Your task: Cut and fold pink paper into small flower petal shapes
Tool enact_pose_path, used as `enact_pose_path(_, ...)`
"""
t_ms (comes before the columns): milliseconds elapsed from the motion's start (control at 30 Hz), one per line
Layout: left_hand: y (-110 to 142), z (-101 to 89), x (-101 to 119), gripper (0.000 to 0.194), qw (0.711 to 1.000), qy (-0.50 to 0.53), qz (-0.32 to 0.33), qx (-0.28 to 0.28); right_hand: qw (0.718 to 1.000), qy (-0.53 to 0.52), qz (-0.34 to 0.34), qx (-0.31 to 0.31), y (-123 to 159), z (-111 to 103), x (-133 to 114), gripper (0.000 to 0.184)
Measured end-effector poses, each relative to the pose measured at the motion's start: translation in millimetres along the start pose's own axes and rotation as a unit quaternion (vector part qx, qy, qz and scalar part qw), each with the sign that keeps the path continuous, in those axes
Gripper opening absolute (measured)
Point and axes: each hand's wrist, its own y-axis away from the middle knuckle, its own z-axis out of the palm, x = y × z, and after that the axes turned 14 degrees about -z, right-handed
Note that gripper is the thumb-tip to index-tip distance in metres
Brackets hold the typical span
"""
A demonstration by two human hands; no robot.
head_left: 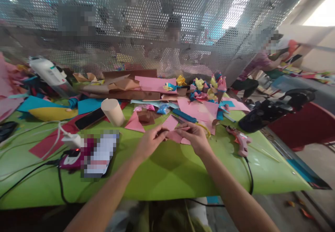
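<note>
Between my two hands is a small piece of pink paper [175, 136], held just above the green table. My left hand [151, 139] pinches its left edge. On the other side, my right hand [194, 137] grips the upper right part between thumb and fingers. More pink paper [170, 122] lies right behind my fingertips. A blue-handled cutter [184, 115] rests beyond my right hand, close to a yellow curved handle [204, 129] that my hand partly covers.
A pink glue gun [243, 144] with a cord lies at right, near a black bottle [258, 115]. Left stand a cardboard tube [113, 112], phones [101, 155] and a power strip [72, 160] with cables. Paper flowers [202, 88] and cardboard sit along the perforated metal screen [146, 33].
</note>
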Motion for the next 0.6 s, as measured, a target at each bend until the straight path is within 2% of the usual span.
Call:
enact_pose_path(167, 3, 2.0, 3, 0.021, 1.0, -0.012, -0.001, -0.011, 0.998, 0.015, 0.008, -0.055, 5, 7, -2, 0.025)
enact_pose_path(400, 6, -6.7, 3, 0.028, 0.999, 0.015, -0.006, -0.037, 0.992, -0.086, 0.045, -0.08, 10, 7, -8, 0.028)
enact_pose_path(600, 8, -9.5, 7, 0.022, 0.999, 0.031, -0.007, 0.004, 0.993, -0.002, -0.007, -0.114, 14, 11, -6, 0.023)
